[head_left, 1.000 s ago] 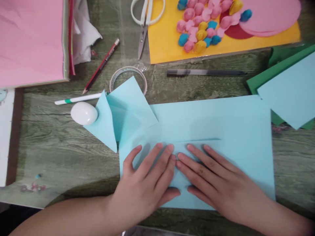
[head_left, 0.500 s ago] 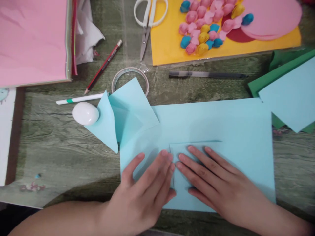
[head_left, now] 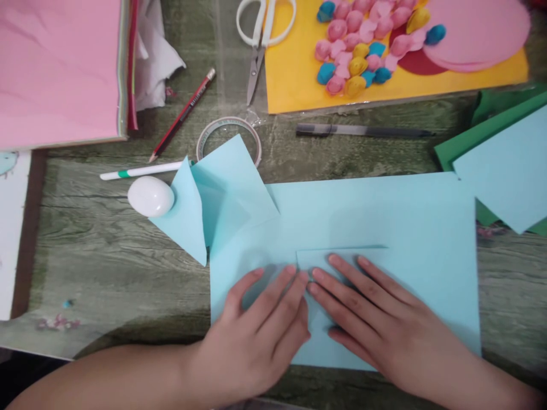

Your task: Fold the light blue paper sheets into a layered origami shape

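Table: dark green-grey wood-grain top (head_left: pixel 102 245); its near edge shows at the near left, with dark space beyond.
Far left: stack of coloured paper (head_left: pixel 60 68), pink sheet uppermost; crumpled white tissue (head_left: pixel 156 74) against its right side.
Far middle: white-handled scissors (head_left: pixel 255 52), points toward the near side, lying partly over a yellow sheet (head_left: pixel 290 91) that carries small pink, blue and yellow pieces (head_left: pixel 356 67).
Middle row: red pencil (head_left: pixel 182 117), tape roll (head_left: pixel 200 147) and dark pen (head_left: pixel 363 131), left to right.
Left of centre: white egg-shaped object (head_left: pixel 151 196) resting against folded blue paper (head_left: pixel 226 188), which overlaps the tape roll.
Right side: green paper (head_left: pixel 448 148) under a pale blue sheet (head_left: pixel 508 171).
Large blue sheet: (head_left: pixel 405 210) flat on the table, near middle, under both hands.
Small blue piece: (head_left: pixel 310 259) on the large sheet, mostly covered by the right hand.
Left hand: (head_left: pixel 260 327) palm down, fingers partly bent, fingertips at the piece's left edge; whether the thumb pinches, I cannot tell.
Right hand: (head_left: pixel 380 319) palm down, fingers spread and extended on the piece, thumb apart.
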A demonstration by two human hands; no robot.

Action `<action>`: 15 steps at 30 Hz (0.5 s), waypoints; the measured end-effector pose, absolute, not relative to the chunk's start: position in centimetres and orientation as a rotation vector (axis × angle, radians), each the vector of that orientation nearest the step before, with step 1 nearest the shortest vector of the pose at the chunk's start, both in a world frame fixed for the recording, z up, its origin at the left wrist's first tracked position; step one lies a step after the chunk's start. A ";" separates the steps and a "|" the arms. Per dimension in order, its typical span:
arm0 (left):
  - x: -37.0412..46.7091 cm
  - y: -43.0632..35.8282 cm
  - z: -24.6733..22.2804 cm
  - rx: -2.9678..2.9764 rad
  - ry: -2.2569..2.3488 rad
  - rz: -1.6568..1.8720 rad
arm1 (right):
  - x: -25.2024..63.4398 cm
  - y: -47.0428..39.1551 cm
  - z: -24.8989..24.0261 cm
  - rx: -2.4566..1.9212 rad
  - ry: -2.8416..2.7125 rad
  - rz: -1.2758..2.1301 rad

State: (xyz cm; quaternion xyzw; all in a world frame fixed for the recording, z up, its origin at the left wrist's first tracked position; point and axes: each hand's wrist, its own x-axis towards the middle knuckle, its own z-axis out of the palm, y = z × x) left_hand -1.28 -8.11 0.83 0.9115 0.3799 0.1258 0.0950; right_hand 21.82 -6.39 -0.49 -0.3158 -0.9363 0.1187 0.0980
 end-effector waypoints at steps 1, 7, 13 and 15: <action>-1.2 -8.0 0.7 2.706 1.153 0.349 | 21.8 -6.4 -0.5 -0.928 -2.775 0.345; -0.9 -7.9 0.8 2.700 1.252 0.258 | 21.8 -6.2 -0.4 -0.938 -2.751 0.347; -1.1 -7.7 0.8 2.651 1.278 0.221 | 21.8 -6.3 -0.4 -0.927 -2.772 0.337; -1.2 -7.6 0.7 2.655 1.275 0.202 | 21.8 -6.4 -0.4 -0.934 -2.770 0.346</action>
